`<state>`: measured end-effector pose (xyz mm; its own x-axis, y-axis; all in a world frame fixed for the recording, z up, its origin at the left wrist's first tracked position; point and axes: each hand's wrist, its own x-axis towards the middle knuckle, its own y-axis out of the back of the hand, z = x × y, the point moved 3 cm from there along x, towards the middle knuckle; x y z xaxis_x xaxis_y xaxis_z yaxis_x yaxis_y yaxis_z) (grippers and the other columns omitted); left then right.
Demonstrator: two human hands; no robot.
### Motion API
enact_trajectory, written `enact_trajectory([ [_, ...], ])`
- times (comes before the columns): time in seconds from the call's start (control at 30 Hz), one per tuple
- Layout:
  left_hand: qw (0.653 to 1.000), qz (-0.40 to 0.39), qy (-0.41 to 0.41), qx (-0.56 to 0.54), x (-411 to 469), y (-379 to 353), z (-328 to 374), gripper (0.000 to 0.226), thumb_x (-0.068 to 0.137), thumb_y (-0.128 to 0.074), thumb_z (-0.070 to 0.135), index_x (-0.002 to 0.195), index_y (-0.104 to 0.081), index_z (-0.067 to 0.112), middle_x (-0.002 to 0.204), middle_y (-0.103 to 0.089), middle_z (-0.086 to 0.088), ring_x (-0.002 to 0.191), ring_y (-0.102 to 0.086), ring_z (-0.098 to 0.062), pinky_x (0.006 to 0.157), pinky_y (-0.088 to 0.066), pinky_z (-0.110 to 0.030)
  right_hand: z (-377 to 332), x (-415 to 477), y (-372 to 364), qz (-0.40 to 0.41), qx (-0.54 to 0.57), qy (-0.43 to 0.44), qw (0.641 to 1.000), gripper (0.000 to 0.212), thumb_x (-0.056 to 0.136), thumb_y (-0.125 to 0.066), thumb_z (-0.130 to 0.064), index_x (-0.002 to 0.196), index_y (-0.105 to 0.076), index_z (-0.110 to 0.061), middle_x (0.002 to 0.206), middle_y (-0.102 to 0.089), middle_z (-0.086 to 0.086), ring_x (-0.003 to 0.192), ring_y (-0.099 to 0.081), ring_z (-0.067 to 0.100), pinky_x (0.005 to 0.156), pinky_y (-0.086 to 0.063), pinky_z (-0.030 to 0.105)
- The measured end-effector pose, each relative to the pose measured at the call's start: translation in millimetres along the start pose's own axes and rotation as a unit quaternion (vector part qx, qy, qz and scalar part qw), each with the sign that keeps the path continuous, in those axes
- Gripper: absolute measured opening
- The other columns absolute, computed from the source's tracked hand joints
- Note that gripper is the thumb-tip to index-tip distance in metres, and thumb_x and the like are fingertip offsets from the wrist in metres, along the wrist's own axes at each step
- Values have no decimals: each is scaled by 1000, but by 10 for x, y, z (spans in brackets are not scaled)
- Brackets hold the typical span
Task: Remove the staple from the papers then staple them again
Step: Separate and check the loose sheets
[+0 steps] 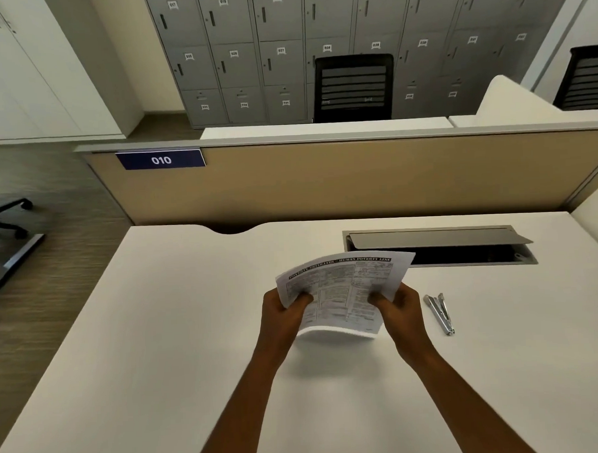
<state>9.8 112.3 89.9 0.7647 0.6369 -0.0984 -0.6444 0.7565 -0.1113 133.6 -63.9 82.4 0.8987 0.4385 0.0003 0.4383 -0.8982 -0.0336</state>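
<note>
I hold a thin stack of printed papers (341,287) with a bold black headline above the white desk (158,335). My left hand (284,316) grips the stack's left edge, thumb on top. My right hand (399,307) grips its right edge the same way. The sheets bow upward between my hands, and the near edge hangs just above the desk. A metal stapler (440,312) lies on the desk just right of my right hand, untouched. The staple itself is too small to make out.
An open cable hatch (439,247) with its grey lid raised sits in the desk behind the papers. A tan partition (323,180) with a "010" label closes the far edge. Beyond it stand grey lockers and a black chair.
</note>
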Motion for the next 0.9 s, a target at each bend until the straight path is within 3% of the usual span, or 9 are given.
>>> enact_trajectory([
  [0.17, 1000, 8, 17, 7, 11, 22, -41, 23, 86, -65, 18, 100, -79, 29, 99, -82, 0, 93, -79, -22, 72, -65, -32, 39, -14, 5, -10, 2, 2, 1000, 33, 83, -63, -9, 98, -76, -36, 101, -78, -7, 96, -74, 11, 71, -60, 20],
  [0.3, 999, 22, 33, 22, -38, 0, -166, 21, 90, -69, 9, 99, -77, 26, 97, -82, -1, 93, -79, -23, 74, -65, -34, 185, -45, -6, -4, -15, -14, 1000, 42, 88, -61, 8, 102, -73, -30, 101, -79, -6, 98, -74, 12, 80, -62, 29],
  [0.4, 999, 35, 28, 13, -22, 29, -169, 21, 80, -69, 20, 98, -78, 27, 96, -82, -1, 89, -80, -21, 73, -66, -35, 201, -23, -3, -5, -14, -11, 1000, 40, 88, -62, 7, 105, -73, -27, 104, -78, -5, 99, -73, 11, 77, -61, 23],
  [0.5, 998, 36, 40, 18, -51, 34, -257, 20, 87, -71, 15, 101, -77, 28, 99, -82, -2, 93, -79, -22, 78, -66, -40, 248, -69, -16, -9, -22, -12, 1000, 35, 90, -63, 6, 111, -71, -22, 108, -77, -2, 102, -72, 12, 79, -61, 25],
  [0.63, 998, 40, 36, 46, -72, 16, -278, 27, 95, -69, 5, 100, -76, 31, 98, -82, 1, 92, -79, -18, 73, -64, -30, 263, -109, -21, -8, -46, -9, 999, 30, 91, -69, -2, 119, -67, -14, 115, -74, 4, 110, -70, 19, 91, -60, 36],
  [0.7, 997, 30, 22, 66, -24, 21, -199, 22, 94, -72, 11, 98, -76, 33, 97, -82, 4, 91, -79, -16, 72, -64, -27, 197, -75, 2, -9, -56, 4, 998, 29, 91, -70, -6, 119, -68, -14, 114, -74, 3, 108, -70, 18, 90, -61, 35],
  [0.8, 994, -8, -7, 105, 35, 69, -74, 15, 86, -72, 29, 101, -77, 29, 98, -82, 3, 92, -79, -16, 78, -65, -34, 75, -45, 58, -12, -38, 22, 999, 26, 92, -70, -8, 114, -70, -22, 109, -77, -4, 103, -73, 14, 81, -62, 27],
  [0.9, 989, -31, -15, 147, 26, 185, -75, 18, 90, -77, 30, 108, -78, 27, 101, -82, 6, 95, -78, -13, 85, -64, -36, -48, -32, 124, 8, 0, 36, 999, 27, 91, -71, -8, 113, -71, -23, 109, -78, -6, 102, -74, 13, 76, -61, 22],
])
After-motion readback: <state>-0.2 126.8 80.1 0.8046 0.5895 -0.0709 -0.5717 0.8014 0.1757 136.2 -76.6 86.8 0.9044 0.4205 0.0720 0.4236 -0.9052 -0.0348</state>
